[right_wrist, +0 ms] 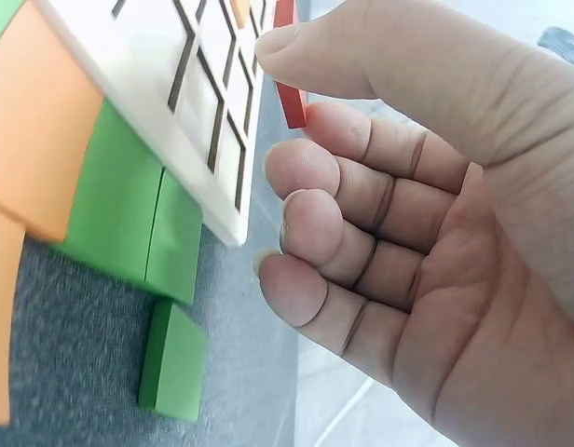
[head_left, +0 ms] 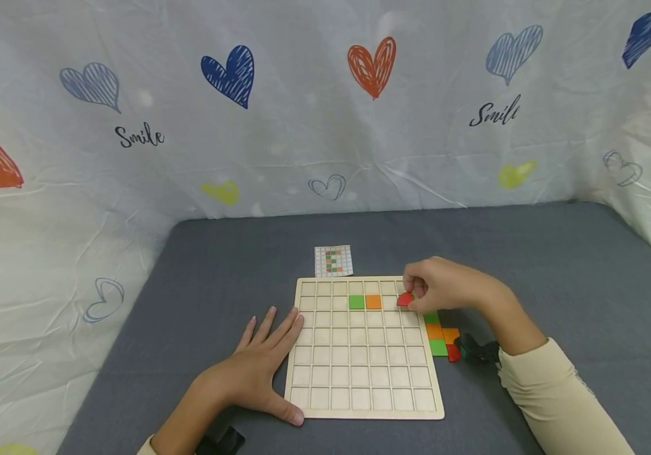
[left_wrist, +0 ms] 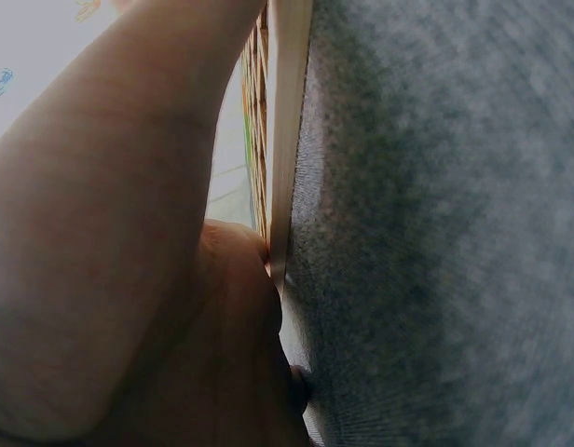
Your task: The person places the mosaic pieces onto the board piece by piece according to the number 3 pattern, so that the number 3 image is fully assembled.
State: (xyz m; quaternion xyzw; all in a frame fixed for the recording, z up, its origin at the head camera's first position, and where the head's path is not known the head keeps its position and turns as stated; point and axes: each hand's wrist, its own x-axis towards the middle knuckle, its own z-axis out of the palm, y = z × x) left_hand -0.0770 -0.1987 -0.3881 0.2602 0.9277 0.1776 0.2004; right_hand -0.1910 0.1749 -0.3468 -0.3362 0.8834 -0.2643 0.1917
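A pale wooden grid board (head_left: 359,414) lies flat on the grey table. One green tile (head_left: 356,302) and one orange tile (head_left: 373,302) sit side by side in cells of its second row. My right hand (head_left: 445,282) is over the board's upper right corner and pinches a red tile (head_left: 405,299) between thumb and index finger. In the right wrist view the red tile (right_wrist: 290,74) stands on edge, tilted, and the other fingers curl loosely. My left hand (head_left: 260,370) is spread along the board's left edge, fingertips and thumb touching it.
A small printed card (head_left: 334,261) with a coloured grid pattern lies behind the board. Right of the board are loose tiles: green tiles (head_left: 438,347), orange tiles (head_left: 450,335) and a red tile (head_left: 453,352), partly under my right wrist. A white curtain (head_left: 303,126) with hearts hangs behind the table.
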